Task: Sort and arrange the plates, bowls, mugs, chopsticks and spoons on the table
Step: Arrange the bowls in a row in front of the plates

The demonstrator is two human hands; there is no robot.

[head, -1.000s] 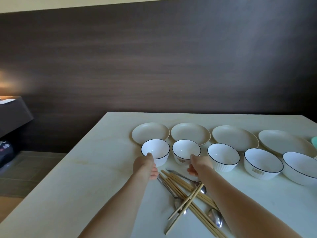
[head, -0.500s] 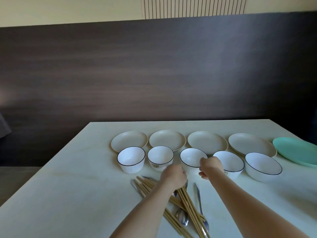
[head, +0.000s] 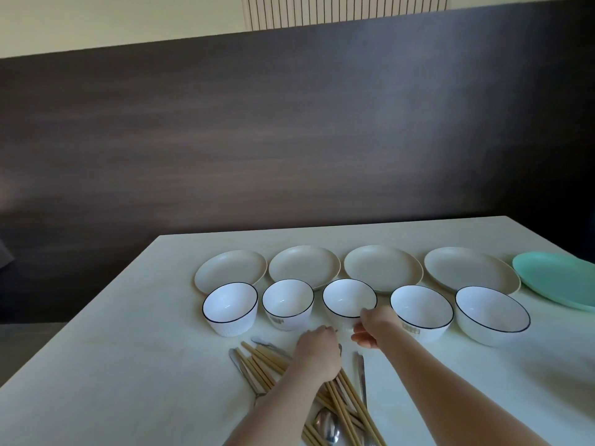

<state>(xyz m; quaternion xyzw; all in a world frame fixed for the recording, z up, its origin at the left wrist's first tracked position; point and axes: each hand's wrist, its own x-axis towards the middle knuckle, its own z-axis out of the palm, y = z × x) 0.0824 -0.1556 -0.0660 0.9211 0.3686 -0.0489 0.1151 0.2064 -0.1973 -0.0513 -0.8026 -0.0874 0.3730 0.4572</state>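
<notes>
Five white bowls with dark rims stand in a row. Both hands flank the middle bowl (head: 349, 296). My right hand (head: 375, 323) grips its near right rim, thumb on the edge and fingers underneath. My left hand (head: 318, 349) is seen from the back, with its fingertips against the bowl's lower left side. Behind the bowls lie four beige plates, from the leftmost plate (head: 230, 268) to the rightmost plate (head: 470, 272). A pile of wooden chopsticks (head: 262, 362) mixed with metal spoons (head: 326, 424) lies under my left forearm.
A teal plate (head: 557, 280) lies at the table's right edge. The other bowls stand at the far left (head: 230, 305), left (head: 287, 300), right (head: 421, 307) and far right (head: 492, 312). The pale table (head: 128, 365) ends at a dark wall panel behind.
My hands left the two leftmost bowls and moved right to the middle bowl. The view has swung right, bringing the teal plate into sight.
</notes>
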